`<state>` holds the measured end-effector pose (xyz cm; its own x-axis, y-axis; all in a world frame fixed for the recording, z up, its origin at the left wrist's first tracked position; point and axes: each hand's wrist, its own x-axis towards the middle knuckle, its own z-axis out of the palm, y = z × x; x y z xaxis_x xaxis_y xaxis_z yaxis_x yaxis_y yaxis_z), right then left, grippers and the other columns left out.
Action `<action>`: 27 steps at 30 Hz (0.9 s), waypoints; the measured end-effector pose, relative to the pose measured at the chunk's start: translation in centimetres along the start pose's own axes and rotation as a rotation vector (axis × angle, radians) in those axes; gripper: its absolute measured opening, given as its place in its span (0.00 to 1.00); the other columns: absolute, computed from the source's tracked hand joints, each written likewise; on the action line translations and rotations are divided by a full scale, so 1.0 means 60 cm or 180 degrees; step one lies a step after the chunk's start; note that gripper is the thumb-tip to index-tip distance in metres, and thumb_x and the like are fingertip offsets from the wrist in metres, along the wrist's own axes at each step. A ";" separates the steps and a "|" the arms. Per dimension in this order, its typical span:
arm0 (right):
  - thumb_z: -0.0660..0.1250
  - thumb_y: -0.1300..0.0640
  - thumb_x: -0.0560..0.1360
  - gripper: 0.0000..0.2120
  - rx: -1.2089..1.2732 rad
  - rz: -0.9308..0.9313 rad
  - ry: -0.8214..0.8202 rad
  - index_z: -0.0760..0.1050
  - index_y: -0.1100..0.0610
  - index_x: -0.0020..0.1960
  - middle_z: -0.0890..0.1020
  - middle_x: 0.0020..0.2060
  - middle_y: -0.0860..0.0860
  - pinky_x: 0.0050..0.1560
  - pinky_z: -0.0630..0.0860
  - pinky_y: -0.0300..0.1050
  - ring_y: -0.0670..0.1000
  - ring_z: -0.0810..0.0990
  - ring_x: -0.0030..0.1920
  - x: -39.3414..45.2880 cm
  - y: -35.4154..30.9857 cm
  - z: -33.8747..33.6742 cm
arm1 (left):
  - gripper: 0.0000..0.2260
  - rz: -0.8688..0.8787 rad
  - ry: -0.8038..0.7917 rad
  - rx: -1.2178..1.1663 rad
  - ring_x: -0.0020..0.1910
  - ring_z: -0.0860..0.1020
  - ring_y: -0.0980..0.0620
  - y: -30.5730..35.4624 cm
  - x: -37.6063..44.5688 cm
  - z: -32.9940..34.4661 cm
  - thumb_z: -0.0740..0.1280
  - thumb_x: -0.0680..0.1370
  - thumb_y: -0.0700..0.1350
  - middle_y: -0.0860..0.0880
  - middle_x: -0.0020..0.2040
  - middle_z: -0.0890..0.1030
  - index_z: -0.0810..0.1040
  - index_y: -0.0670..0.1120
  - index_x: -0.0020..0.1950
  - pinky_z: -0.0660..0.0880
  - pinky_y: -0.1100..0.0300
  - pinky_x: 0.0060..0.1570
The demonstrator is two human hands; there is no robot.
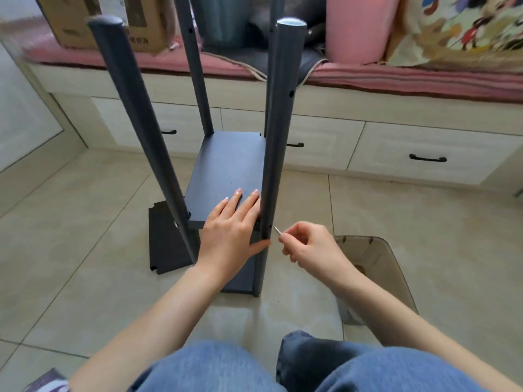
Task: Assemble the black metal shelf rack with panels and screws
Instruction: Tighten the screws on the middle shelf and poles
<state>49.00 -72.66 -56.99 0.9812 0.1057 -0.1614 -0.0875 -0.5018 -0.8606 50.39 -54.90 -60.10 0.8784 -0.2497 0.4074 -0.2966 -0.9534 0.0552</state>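
denim-covered knees [254, 369] fill the bottom edge, above a tiled floor [85, 278]. on the floor stands the half-built black rack: four dark poles rise from a bottom panel [167, 244], and a second panel [226, 168] sits partway up between them. the left hand [229, 230] lies flat with straight fingers on that panel's near edge, thumb against the near right pole [276, 154]. the right hand [307, 244] pinches a small silver screw [277, 231], its tip just beside a hole in that pole. judging from this, if the panel slips, its corner could drift off the hole, so the screw might go in crooked or drop to the tiles.
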 end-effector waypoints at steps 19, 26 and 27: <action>0.68 0.54 0.78 0.08 0.0052 0.0016 0.0196 0.80 0.54 0.42 0.83 0.31 0.48 0.34 0.72 0.40 0.42 0.76 0.28 0.025 -0.002 0.021 | 0.06 -0.0977 0.1437 -0.2442 0.39 0.80 0.55 0.028 -0.054 -0.027 0.67 0.78 0.49 0.54 0.39 0.81 0.80 0.47 0.46 0.78 0.58 0.41; 0.71 0.54 0.77 0.05 0.0220 -0.0061 0.0178 0.82 0.53 0.43 0.83 0.31 0.47 0.33 0.73 0.37 0.43 0.76 0.28 0.023 -0.005 0.017 | 0.09 -0.3003 -0.0011 -0.3946 0.43 0.83 0.60 0.018 -0.049 -0.007 0.72 0.76 0.55 0.56 0.40 0.85 0.82 0.50 0.45 0.78 0.61 0.48; 0.71 0.54 0.76 0.04 0.0251 -0.0096 0.0130 0.82 0.53 0.44 0.83 0.31 0.47 0.32 0.73 0.36 0.43 0.76 0.28 0.021 -0.005 0.015 | 0.09 -0.3077 -0.0065 -0.4224 0.44 0.82 0.63 0.017 -0.046 -0.002 0.73 0.75 0.56 0.58 0.42 0.85 0.82 0.51 0.48 0.76 0.66 0.44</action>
<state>50.11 -71.61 -57.33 0.9897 0.0836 -0.1164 -0.0696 -0.4297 -0.9003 47.62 -55.16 -61.07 0.9187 0.3043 -0.2517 0.2474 0.0534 0.9675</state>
